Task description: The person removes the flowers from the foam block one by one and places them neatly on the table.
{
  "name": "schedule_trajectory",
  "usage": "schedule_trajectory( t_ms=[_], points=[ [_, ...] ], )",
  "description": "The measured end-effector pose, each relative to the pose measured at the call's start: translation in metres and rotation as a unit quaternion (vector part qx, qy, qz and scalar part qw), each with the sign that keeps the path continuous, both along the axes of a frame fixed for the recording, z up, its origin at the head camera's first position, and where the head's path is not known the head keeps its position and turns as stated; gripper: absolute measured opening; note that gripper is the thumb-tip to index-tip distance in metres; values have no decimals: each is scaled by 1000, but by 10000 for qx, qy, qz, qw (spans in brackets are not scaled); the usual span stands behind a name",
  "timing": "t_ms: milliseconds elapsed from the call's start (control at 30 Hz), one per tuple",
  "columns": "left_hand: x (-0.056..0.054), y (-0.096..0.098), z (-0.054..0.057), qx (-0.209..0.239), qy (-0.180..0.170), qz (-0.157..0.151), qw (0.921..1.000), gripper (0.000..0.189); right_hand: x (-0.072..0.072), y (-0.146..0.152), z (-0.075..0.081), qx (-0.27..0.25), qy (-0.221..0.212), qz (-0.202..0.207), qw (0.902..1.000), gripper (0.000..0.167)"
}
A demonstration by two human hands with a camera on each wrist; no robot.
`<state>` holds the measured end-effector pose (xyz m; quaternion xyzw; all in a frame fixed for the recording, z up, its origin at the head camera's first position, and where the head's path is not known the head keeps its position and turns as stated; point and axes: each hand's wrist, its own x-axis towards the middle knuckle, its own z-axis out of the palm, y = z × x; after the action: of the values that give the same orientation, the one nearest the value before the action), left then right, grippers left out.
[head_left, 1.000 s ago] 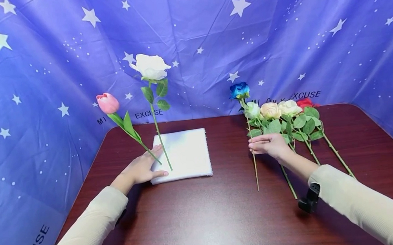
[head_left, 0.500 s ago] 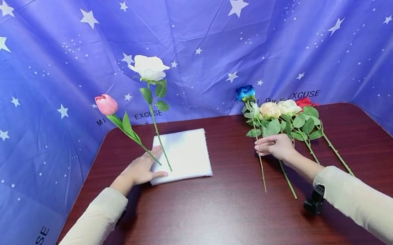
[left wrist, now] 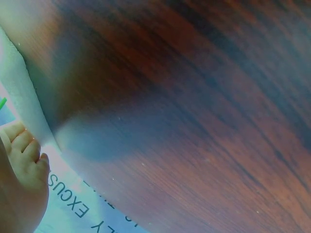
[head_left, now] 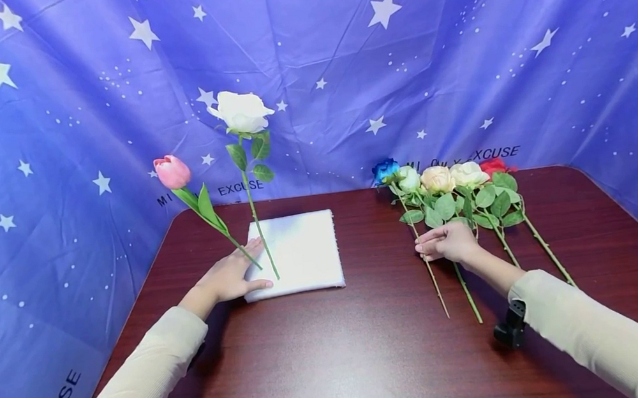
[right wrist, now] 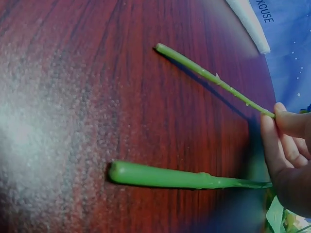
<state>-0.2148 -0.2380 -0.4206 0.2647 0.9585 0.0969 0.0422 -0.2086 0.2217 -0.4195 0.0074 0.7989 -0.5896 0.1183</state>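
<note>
My right hand (head_left: 447,242) pinches the stem of a blue rose (head_left: 387,172) between thumb and fingertips. In the right wrist view the thorny stem (right wrist: 214,77) runs low over the table, its shadow right beside it. The rose's head is level with the other flower heads. On the left, my left hand (head_left: 230,273) rests with spread fingers on the left edge of a white foam block (head_left: 307,251). A pink tulip (head_left: 172,172) leaning left and a taller white rose (head_left: 241,112) stand in that block.
Right of the blue rose lie a pale green rose (head_left: 408,179), a peach rose (head_left: 437,179), a cream rose (head_left: 469,174) and a red rose (head_left: 497,167). They lie on the dark wooden table (head_left: 334,358), backed by a blue star-patterned curtain (head_left: 304,46).
The blue rose has come down from nearly upright to lying low, its head dropping and its stem's lower end swinging right. My left hand has stayed on the foam block.
</note>
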Motion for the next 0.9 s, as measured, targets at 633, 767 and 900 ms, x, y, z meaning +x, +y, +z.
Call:
schedule_trajectory(
  t_ms=[633, 767, 900],
  points=[
    [1, 1, -4, -6, -38, 13, 10000, 93, -13, -9, 8, 460, -919, -540, 9932, 29],
    [-1, 0, -1, 46, -150, 37, 9999, 94, -12, -10, 11, 159, -921, -552, 9941, 42],
    [-2, -1, 0, 65, -252, 71, 9996, 95, -11, -11, 14, 111, -774, -729, 9943, 47]
  ],
)
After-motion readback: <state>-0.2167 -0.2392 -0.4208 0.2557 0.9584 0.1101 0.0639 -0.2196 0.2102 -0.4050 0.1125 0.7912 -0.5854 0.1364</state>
